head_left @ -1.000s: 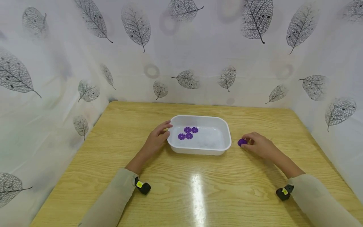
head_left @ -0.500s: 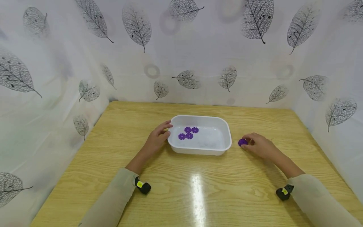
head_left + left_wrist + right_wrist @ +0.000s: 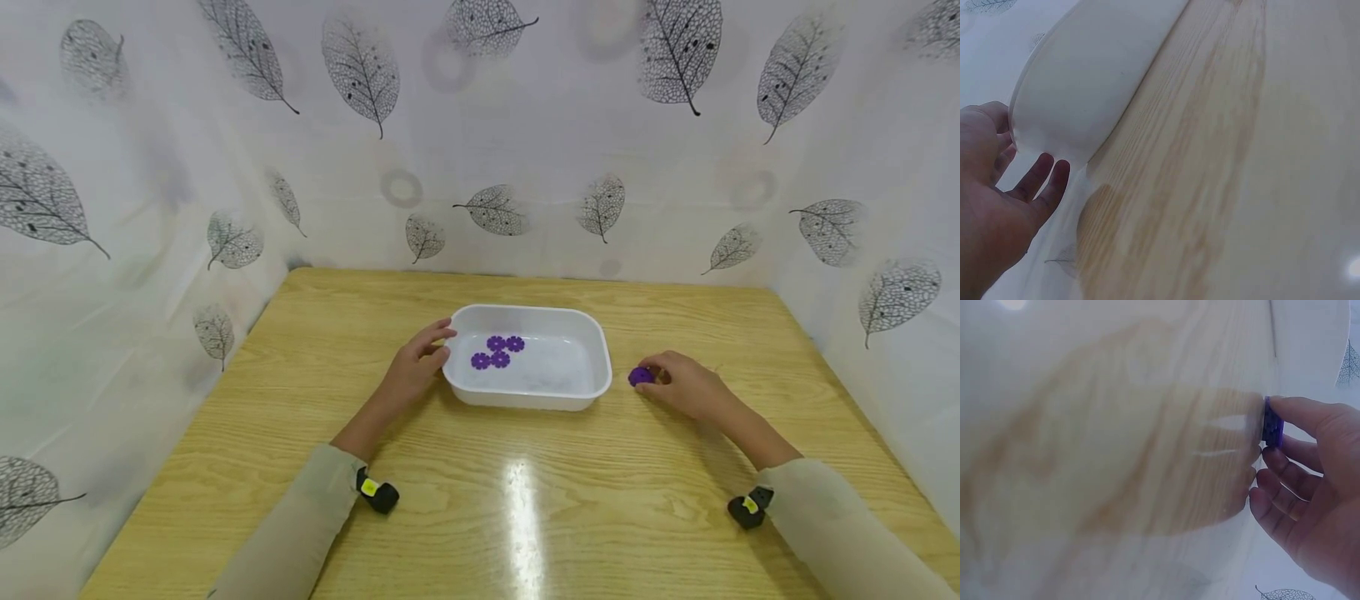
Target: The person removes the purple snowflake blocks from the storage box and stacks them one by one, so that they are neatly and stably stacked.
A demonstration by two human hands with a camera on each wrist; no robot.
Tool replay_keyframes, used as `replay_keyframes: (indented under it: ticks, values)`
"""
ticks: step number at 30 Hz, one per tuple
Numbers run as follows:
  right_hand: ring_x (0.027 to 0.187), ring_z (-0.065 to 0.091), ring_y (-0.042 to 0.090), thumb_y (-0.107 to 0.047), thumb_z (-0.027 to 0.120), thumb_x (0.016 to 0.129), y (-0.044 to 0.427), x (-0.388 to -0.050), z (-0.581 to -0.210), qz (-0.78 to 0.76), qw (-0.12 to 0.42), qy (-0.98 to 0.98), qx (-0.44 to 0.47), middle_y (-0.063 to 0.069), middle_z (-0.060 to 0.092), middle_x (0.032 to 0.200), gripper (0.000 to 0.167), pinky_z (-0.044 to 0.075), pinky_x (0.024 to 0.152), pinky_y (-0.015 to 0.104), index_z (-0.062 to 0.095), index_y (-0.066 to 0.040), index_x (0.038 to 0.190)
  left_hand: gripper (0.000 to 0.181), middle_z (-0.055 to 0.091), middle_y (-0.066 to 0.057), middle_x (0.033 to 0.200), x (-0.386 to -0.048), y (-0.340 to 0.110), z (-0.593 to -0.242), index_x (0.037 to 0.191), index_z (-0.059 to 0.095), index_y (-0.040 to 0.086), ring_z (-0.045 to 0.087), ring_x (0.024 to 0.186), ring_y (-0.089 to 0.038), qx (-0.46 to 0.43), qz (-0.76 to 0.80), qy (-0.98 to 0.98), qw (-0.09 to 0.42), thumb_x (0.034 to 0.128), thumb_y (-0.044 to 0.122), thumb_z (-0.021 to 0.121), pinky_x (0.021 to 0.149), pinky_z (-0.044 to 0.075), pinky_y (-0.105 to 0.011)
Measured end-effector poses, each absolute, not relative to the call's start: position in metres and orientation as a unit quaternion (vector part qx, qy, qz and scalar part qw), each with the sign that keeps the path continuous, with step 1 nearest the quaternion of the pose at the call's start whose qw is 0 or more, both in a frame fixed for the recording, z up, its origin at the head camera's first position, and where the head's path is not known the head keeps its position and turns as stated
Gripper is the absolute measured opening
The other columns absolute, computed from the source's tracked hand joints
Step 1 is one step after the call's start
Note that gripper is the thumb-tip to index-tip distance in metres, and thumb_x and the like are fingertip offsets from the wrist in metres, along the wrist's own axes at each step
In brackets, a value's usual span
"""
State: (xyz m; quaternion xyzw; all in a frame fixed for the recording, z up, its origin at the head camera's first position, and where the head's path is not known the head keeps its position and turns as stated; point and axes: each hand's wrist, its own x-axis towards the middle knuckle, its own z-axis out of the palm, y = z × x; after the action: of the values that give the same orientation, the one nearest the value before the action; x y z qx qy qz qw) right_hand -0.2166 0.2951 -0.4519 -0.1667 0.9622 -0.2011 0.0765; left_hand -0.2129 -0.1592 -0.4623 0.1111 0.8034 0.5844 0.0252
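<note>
A white tray [image 3: 566, 400] stands on the table, with several purple flower-shaped discs [image 3: 500, 359] lying flat in its left half. My left hand [image 3: 408, 371] touches the tray's left end; in the left wrist view the fingertips of that hand [image 3: 997, 194] rest along the outside of the white wall [image 3: 1085, 81], fairly straight. Right of the tray, my right hand [image 3: 686, 385] pinches purple pieces [image 3: 641, 377] at table level. The right wrist view has the thumb and fingers of this hand [image 3: 1316, 481] on a small purple stack [image 3: 1273, 425]; its exact count cannot be told.
The wooden table [image 3: 420, 517] runs up to a white curtain [image 3: 525, 150] printed with grey leaves at the back and sides. Each wrist wears a black camera, the left one [image 3: 381, 497] and the right one [image 3: 747, 510].
</note>
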Motion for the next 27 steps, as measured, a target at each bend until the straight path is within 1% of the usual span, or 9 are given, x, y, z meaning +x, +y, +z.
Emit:
replay_keyframes:
  ticks: [3,6,10,13,20,22,27]
  values:
    - [0.092,0.058,0.022,-0.03,0.07,0.095,0.295,-0.2167,-0.4518,-0.2,0.075,0.962,-0.169,0.011,0.065,0.107,0.042,0.051,0.077,0.039,0.064,-0.001,0.125,0.036,0.037,0.002,0.162,-0.2121,-0.1591,-0.4618,0.139,0.058,0.01,0.055,0.126,-0.033,0.111,0.58,0.806,0.02,0.1053,0.019,0.051,0.103,0.052,-0.044]
    - [0.09,0.057,0.022,-0.029,0.07,0.095,0.2951,-0.2168,-0.4513,-0.198,0.074,0.962,-0.171,0.011,0.065,0.105,0.042,0.05,0.075,0.037,0.065,-0.001,0.125,0.037,0.035,0.0,0.163,-0.2097,-0.1583,-0.4574,0.141,0.056,0.007,0.054,0.128,-0.034,0.11,0.583,0.804,0.026,0.1055,0.018,0.05,0.104,0.051,-0.045]
    - [0.088,0.056,0.021,-0.028,0.071,0.094,0.2943,-0.2165,-0.4504,-0.195,0.074,0.962,-0.173,0.01,0.064,0.104,0.042,0.048,0.073,0.035,0.065,0.0,0.125,0.037,0.035,0.001,0.163,-0.2103,-0.158,-0.4581,0.141,0.056,0.006,0.054,0.129,-0.035,0.106,0.586,0.803,0.029,0.1054,0.016,0.05,0.105,0.05,-0.047]
    - [0.088,0.056,0.021,-0.028,0.071,0.094,0.2935,-0.2164,-0.4499,-0.191,0.073,0.964,-0.171,0.01,0.064,0.103,0.043,0.048,0.072,0.034,0.064,0.0,0.126,0.036,0.037,0.004,0.161,-0.2125,-0.1584,-0.4622,0.139,0.058,0.009,0.056,0.127,-0.032,0.103,0.58,0.808,0.022,0.1051,0.017,0.051,0.103,0.052,-0.044]
    - [0.089,0.057,0.023,-0.03,0.07,0.094,0.2904,-0.216,-0.4491,-0.189,0.069,0.966,-0.163,0.012,0.065,0.105,0.043,0.048,0.074,0.037,0.065,-0.001,0.126,0.037,0.038,0.005,0.161,-0.2124,-0.1577,-0.4608,0.14,0.057,0.008,0.055,0.128,-0.03,0.097,0.588,0.802,0.029,0.1047,0.017,0.051,0.101,0.053,-0.038]
    - [0.09,0.057,0.023,-0.03,0.07,0.094,0.2904,-0.2156,-0.4491,-0.189,0.07,0.966,-0.162,0.013,0.065,0.107,0.043,0.048,0.074,0.037,0.065,-0.002,0.126,0.037,0.037,0.005,0.161,-0.2128,-0.1579,-0.4609,0.14,0.057,0.008,0.054,0.129,-0.03,0.097,0.588,0.802,0.03,0.1048,0.017,0.051,0.102,0.052,-0.038]
    - [0.09,0.057,0.023,-0.03,0.069,0.094,0.2915,-0.2155,-0.4498,-0.189,0.076,0.966,-0.159,0.013,0.065,0.107,0.044,0.048,0.074,0.037,0.064,-0.002,0.127,0.038,0.036,0.004,0.163,-0.213,-0.1578,-0.4611,0.141,0.057,0.007,0.053,0.131,-0.033,0.099,0.592,0.799,0.034,0.1049,0.018,0.052,0.106,0.049,-0.046]
